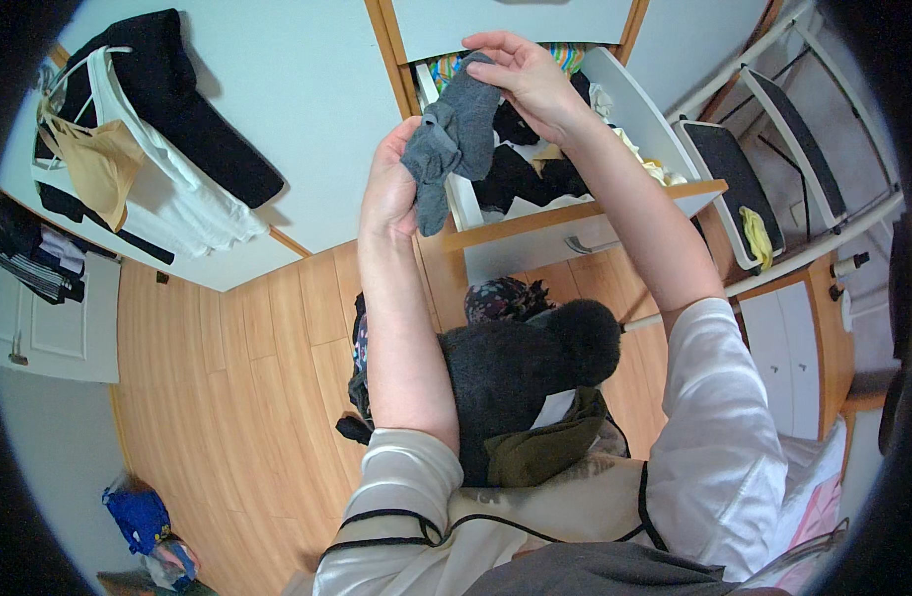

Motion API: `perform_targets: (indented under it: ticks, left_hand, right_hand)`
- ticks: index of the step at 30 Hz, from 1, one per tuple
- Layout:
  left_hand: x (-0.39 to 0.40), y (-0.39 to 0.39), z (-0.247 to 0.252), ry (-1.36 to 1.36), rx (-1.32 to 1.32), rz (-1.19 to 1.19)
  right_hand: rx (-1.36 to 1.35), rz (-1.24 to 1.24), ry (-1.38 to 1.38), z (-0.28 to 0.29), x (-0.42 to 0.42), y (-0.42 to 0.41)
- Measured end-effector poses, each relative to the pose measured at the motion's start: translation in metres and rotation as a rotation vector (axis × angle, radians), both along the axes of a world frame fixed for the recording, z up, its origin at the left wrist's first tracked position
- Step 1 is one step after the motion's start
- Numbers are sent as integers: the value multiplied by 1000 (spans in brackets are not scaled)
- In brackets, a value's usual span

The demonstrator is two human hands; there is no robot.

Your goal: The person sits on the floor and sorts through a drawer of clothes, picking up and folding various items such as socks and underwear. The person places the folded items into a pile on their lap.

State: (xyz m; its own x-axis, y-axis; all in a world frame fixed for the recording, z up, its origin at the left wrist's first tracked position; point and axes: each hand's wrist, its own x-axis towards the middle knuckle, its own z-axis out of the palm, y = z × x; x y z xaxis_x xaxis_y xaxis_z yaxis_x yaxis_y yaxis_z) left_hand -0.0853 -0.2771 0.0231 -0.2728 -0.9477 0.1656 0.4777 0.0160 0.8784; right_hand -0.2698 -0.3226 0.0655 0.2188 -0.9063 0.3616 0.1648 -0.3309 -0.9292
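Observation:
Both my hands hold a pair of grey socks (475, 123) in the air, over the left part of an open white drawer (653, 112). My left hand (389, 179) grips the socks at their lower left, where the fabric is bunched. With thumb and fingers, my right hand (527, 82) pinches the upper end. Inside the drawer lie black garments (530, 175), white and yellowish pieces and a colourful striped cloth. Below, across my lap, are a dark fuzzy garment (501, 372) and a folded olive-green cloth (549, 443).
At the right stands a folding step stool (732, 179) with a yellow cloth (756, 237) on a step. Clothes on hangers (165, 171), black, white and beige, hang at the upper left. A blue bag (137, 514) lies on the wooden floor (255, 417) at the lower left.

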Motion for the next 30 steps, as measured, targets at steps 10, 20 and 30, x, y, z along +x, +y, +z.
perform_targets:
  ticks: [10,20,30]
  left_hand:
    - [-2,12,18,-273,-200,395]
    - [-7,15,17,-242,-307,288]
    - [-13,24,20,-272,-223,161]
  right_hand:
    - [28,-125,-134,-2,15,34]
    - [-412,-438,573,3,21,73]
    - [-141,-392,189,12,-15,62]
